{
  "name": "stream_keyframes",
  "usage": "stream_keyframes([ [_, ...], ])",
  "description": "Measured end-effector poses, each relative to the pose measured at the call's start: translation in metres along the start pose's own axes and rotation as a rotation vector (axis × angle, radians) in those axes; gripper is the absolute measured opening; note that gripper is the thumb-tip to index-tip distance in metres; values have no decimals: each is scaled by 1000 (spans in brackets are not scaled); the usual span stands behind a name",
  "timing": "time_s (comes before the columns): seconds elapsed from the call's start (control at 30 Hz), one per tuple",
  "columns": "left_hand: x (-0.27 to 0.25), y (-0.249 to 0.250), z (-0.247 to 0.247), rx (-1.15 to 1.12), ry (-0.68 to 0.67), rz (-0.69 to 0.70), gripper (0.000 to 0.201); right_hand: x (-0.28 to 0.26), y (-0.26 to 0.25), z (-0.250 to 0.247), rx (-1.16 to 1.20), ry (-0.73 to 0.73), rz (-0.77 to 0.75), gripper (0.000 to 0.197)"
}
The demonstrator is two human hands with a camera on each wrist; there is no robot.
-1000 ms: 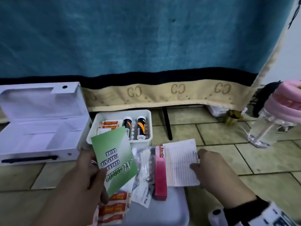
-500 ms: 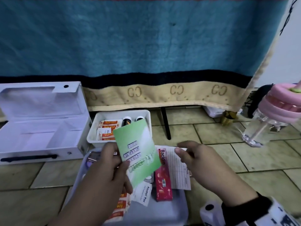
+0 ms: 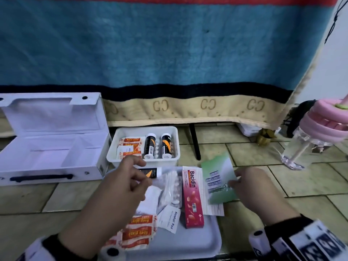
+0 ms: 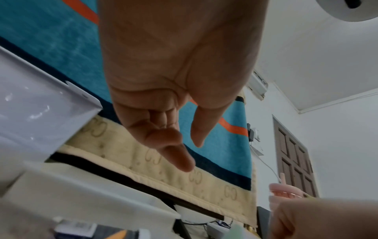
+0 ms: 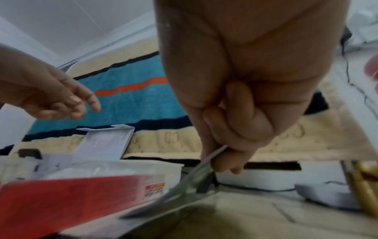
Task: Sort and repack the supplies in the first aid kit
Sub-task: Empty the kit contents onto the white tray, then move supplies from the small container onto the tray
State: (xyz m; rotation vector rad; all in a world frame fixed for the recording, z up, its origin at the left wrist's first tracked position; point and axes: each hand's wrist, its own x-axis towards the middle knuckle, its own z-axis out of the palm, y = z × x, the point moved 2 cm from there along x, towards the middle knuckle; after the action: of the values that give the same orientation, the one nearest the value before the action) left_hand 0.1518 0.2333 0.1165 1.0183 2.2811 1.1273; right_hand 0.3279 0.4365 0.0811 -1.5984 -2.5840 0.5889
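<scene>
My right hand (image 3: 233,182) pinches a green first aid guide booklet (image 3: 219,178) by its edge, just above the right rim of the grey tray (image 3: 188,245). The right wrist view shows the same pinch on the booklet (image 5: 184,190). My left hand (image 3: 144,173) hovers over the tray's far left part, fingers loosely curled, holding nothing. On the tray lie a pink Bacidin box (image 3: 193,198), an alcohol pad (image 3: 170,219), plasters (image 3: 139,230) and a lined paper sheet (image 3: 214,208). The white kit box (image 3: 50,147) stands open at the left, with nothing visible in its compartments.
A white insert tray (image 3: 177,144) behind the grey tray holds plasters and two black tubes (image 3: 150,146). A clear bottle with a pink lid (image 3: 310,140) stands at the right. A blue blanket hangs behind. The floor is tiled.
The green booklet has passed from my left hand to my right hand and moved right, over the paper sheet. My left hand is now empty above the tray.
</scene>
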Motion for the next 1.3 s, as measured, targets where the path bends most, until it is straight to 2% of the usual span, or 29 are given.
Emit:
stream_keyframes([
  [0.13, 2, -7, -20, 73, 35, -35, 25, 9, -16, 16, -52, -42, -29, 16],
  [0.23, 9, -12, -38, 121, 81, -63, 22, 14, -22, 15, -200, -115, -58, 21],
  [0.33, 21, -23, -62, 331, 99, -82, 20, 17, -25, 10, -299, -169, -73, 24],
  [0.4, 31, -35, -78, 530, 90, -95, 33, 16, -26, 3, -324, -172, -63, 27],
  [0.5, 48, -59, -100, 775, -12, -172, 53, 19, -38, -14, -400, -83, -95, 35],
  [0.57, 60, -70, -107, 860, -123, -225, 58, 23, -55, -24, -348, -9, -171, 37],
  [0.6, 66, -76, -108, 858, -170, -243, 57, 26, -67, -27, -312, -6, -232, 37],
  [0.73, 80, -101, -100, 788, -300, -252, 48, 41, -121, -12, -231, -173, -566, 33],
  [0.8, 83, -111, -97, 793, -321, -235, 43, 52, -144, 3, -269, -204, -643, 33],
  [0.87, 84, -115, -96, 805, -323, -230, 37, 64, -161, 19, -345, -198, -637, 34],
  [0.97, 87, -119, -95, 820, -345, -236, 47, 74, -175, 35, -510, -233, -585, 30],
  [1.07, 89, -122, -95, 832, -348, -239, 45, 74, -184, 44, -672, -270, -622, 30],
  [1.2, 91, -125, -93, 827, -350, -222, 50, 77, -191, 49, -724, -258, -601, 28],
  [1.3, 92, -127, -93, 837, -356, -220, 51, 76, -193, 43, -638, -217, -568, 26],
])
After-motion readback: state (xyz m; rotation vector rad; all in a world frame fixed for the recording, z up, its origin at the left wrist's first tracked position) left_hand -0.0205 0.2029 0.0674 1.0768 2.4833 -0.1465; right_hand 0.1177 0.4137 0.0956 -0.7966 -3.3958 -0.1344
